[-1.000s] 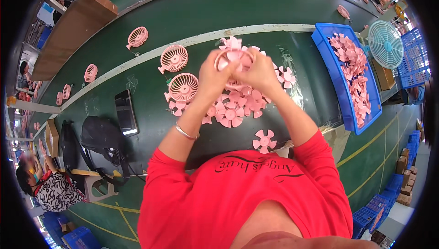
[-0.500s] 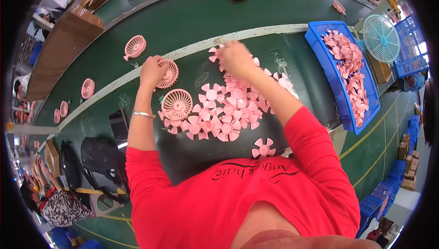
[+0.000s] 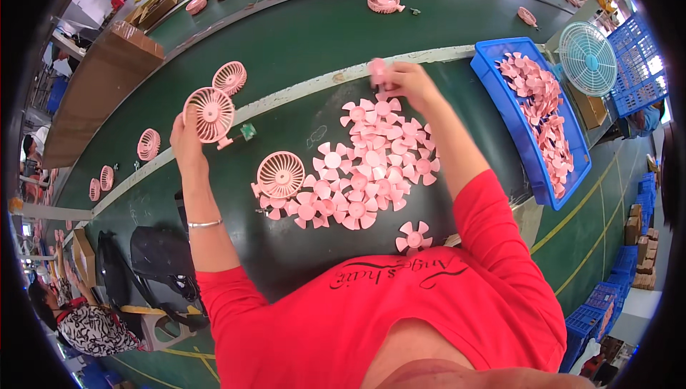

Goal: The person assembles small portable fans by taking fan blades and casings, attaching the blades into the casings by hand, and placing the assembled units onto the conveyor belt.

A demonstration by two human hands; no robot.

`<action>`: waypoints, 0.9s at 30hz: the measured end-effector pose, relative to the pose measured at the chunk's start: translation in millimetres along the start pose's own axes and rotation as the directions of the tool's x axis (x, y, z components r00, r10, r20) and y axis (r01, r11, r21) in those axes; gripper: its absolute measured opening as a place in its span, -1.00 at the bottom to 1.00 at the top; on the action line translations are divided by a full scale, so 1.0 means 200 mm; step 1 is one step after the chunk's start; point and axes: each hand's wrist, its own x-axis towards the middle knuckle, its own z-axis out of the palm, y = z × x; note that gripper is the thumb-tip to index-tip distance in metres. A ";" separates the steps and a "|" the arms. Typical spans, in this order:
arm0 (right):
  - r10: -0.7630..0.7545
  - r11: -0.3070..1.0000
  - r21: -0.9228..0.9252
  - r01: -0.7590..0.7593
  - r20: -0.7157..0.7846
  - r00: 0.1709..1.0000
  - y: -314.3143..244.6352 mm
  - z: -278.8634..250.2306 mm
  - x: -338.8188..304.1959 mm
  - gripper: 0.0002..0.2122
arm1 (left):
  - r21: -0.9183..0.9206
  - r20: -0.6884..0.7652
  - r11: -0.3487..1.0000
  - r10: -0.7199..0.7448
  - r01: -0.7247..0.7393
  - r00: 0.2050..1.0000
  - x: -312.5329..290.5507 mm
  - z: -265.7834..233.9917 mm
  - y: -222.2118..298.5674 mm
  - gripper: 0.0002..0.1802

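left hand (image 3: 184, 147) closed on pink fan cage (image 3: 209, 114), held above the table (image 3: 300, 46) | right hand (image 3: 407, 82) pinching one pink blade (image 3: 377, 69) | blade pile (image 3: 371, 167) at 6 o'clock of right hand | advice: seat blade squarely on the hub, cage steady
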 end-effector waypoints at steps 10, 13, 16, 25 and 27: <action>-0.576 0.325 -0.944 0.065 -0.142 0.805 0.02 -0.24 -0.18 -0.68 | -0.738 0.371 0.497 -0.269 0.458 0.889 -0.67 0.15 0.07 -0.54; -0.453 0.241 -0.958 0.156 0.031 0.891 0.02 -0.22 -0.15 -0.64 | -0.665 0.446 0.533 -0.279 0.523 0.850 -0.77 0.20 0.06 -0.57; -0.407 0.180 -0.976 0.119 0.036 0.913 0.06 -0.25 -0.12 -0.69 | -0.638 0.445 0.577 -0.264 0.509 0.856 -0.84 0.25 0.10 -0.58; -0.592 0.515 -0.752 0.411 0.035 0.805 -0.30 0.30 -0.44 -0.72 | -0.639 0.521 0.598 -0.127 0.484 0.844 -0.91 0.30 0.17 -0.55; -0.722 0.349 -0.689 0.635 0.234 0.651 -0.34 0.48 -0.58 -0.70 | -0.619 0.560 0.618 -0.085 0.485 0.824 -0.91 0.32 0.16 -0.57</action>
